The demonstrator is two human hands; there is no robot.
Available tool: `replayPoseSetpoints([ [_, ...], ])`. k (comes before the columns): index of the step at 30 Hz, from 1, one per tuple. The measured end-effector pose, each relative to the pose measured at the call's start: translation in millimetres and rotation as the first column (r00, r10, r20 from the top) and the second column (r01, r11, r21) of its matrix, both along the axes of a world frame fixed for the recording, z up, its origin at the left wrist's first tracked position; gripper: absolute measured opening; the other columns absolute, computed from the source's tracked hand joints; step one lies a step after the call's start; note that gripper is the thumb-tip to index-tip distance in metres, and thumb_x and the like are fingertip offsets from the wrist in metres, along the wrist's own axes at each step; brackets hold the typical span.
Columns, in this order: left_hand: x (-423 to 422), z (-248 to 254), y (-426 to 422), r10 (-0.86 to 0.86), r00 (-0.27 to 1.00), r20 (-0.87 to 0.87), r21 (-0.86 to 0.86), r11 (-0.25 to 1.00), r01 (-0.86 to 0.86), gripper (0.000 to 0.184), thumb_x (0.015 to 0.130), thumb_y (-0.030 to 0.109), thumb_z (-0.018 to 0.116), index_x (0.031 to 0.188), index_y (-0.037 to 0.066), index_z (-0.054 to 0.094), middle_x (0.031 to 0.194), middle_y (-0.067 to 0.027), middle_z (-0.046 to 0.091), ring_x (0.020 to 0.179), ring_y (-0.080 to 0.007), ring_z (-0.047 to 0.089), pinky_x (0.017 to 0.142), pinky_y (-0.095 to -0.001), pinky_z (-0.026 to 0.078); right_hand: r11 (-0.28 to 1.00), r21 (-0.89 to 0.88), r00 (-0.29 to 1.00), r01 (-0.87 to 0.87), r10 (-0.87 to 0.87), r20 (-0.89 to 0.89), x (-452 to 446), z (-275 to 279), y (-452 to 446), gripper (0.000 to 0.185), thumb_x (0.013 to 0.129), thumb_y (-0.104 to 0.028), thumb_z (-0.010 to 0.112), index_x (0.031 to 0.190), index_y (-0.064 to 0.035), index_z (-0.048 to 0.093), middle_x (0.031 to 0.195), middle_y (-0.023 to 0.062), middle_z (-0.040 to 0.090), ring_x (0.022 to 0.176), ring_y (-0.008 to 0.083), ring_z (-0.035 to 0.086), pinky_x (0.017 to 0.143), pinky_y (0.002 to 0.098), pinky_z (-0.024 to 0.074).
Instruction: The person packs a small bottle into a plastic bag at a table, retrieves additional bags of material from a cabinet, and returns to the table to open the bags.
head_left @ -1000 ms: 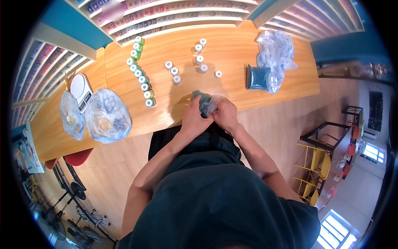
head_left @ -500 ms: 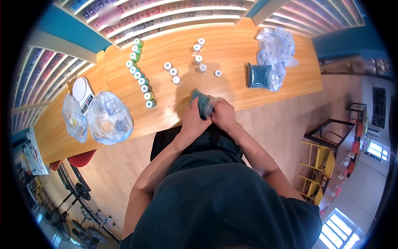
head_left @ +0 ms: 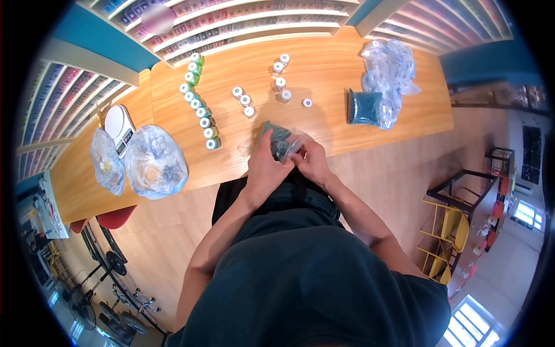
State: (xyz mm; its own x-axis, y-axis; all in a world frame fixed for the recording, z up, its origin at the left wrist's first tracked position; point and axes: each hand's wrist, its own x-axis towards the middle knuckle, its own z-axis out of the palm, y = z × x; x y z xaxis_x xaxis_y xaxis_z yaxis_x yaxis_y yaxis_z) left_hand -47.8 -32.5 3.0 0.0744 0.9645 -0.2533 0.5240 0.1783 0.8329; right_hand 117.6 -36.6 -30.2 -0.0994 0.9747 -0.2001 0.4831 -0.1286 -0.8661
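Note:
A clear plastic bag with dark teal contents [head_left: 280,139] is held at the table's near edge. My left hand [head_left: 265,165] is closed round its left side. At its right end my right hand [head_left: 313,163] pinches the clear plastic. Beyond the hands stand several small jars with white lids [head_left: 245,100], in short groups. One white lid or jar [head_left: 307,103] is apart from them. A crooked row of green and teal jars [head_left: 200,112] stands to the left. Another teal-filled bag [head_left: 364,108] lies to the right.
Crumpled clear plastic bags [head_left: 390,69] lie at the table's right. On the left are a white kitchen scale [head_left: 118,122] and two clear bags [head_left: 155,162]. Shelves of small jars [head_left: 243,24] line the table's back. Yellow chairs [head_left: 454,226] stand on the right.
The held bag has tilted and its plastic has shifted between my hands. My right hand's fingers have moved at the bag's end. The table view has shifted slightly.

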Motion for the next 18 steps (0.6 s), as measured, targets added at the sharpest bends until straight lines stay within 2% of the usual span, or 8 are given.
replayPoseSetpoints([
  [3, -2.3, -6.9, -1.2, 0.009, 0.997, -0.078, 0.114, 0.994, 0.000, 0.077, 0.073, 0.013, 0.080, 0.140, 0.000, 0.045, 0.112, -0.0206, 0.063, 0.095, -0.0297, 0.068, 0.077, -0.0350, 0.058, 0.999, -0.024, 0.999, -0.030, 0.030, -0.015, -1.1, 2.1, 0.6, 0.041, 0.079, 0.006, 0.070, 0.117, -0.0056, 0.061, 0.085, 0.0089, 0.066, 0.071, 0.0167, 0.064, 0.066, 0.0309, 0.0519],
  [6, -3.0, -6.0, -0.3, 0.011, 0.996, -0.090, 0.121, 0.993, 0.000, 0.076, 0.073, 0.012, 0.080, 0.139, -0.001, 0.045, 0.115, -0.0213, 0.060, 0.098, -0.0300, 0.067, 0.079, -0.0343, 0.058, 0.999, -0.013, 0.999, -0.039, 0.038, -0.031, -4.1, -8.0, -1.2, 0.045, 0.080, 0.005, 0.071, 0.121, -0.0062, 0.058, 0.086, 0.0090, 0.067, 0.072, 0.0176, 0.065, 0.068, 0.0305, 0.0529],
  [9, -4.0, -4.7, 0.7, 0.015, 0.993, -0.115, 0.119, 0.993, -0.001, 0.074, 0.073, 0.010, 0.078, 0.139, -0.001, 0.045, 0.117, -0.0228, 0.060, 0.100, -0.0309, 0.066, 0.080, -0.0350, 0.058, 0.999, -0.032, 0.999, -0.015, 0.014, -0.053, -7.7, -10.7, -3.0, 0.046, 0.081, 0.004, 0.071, 0.123, -0.0062, 0.056, 0.092, 0.0118, 0.068, 0.076, 0.0184, 0.067, 0.070, 0.0303, 0.0540],
  [12, -4.3, 2.2, 2.0, -0.010, 0.995, -0.098, 0.124, 0.992, 0.023, 0.068, 0.074, 0.013, 0.073, 0.134, -0.002, 0.046, 0.117, -0.0290, 0.059, 0.106, -0.0464, 0.060, 0.091, -0.0484, 0.052, 1.000, 0.002, 0.948, 0.018, -0.016, -0.317, -21.6, -18.1, -2.6, 0.042, 0.081, 0.003, 0.070, 0.120, -0.0068, 0.058, 0.104, 0.0123, 0.067, 0.080, 0.0196, 0.069, 0.072, 0.0313, 0.0549],
  [15, -4.0, -0.7, 2.2, 0.016, 0.999, -0.049, 0.057, 0.998, -0.013, 0.067, 0.075, 0.013, 0.073, 0.134, -0.003, 0.046, 0.117, -0.0302, 0.059, 0.107, -0.0469, 0.060, 0.091, -0.0484, 0.052, 0.989, 0.143, 0.990, -0.027, 0.047, -0.137, -22.1, -9.9, 1.8, 0.039, 0.081, 0.000, 0.071, 0.118, -0.0080, 0.060, 0.112, 0.0122, 0.064, 0.082, 0.0227, 0.069, 0.073, 0.0332, 0.0555],
  [18, -4.7, -3.3, 3.0, 0.027, 0.999, -0.033, 0.097, 0.995, -0.023, 0.067, 0.075, 0.013, 0.073, 0.134, -0.003, 0.046, 0.116, -0.0309, 0.060, 0.106, -0.0473, 0.060, 0.090, -0.0484, 0.052, 0.991, 0.101, 0.992, -0.091, 0.081, 0.102, -19.4, 7.7, 4.2, 0.042, 0.079, -0.004, 0.069, 0.119, -0.0099, 0.060, 0.111, 0.0154, 0.063, 0.084, 0.0340, 0.070, 0.073, 0.0411, 0.0572],
])
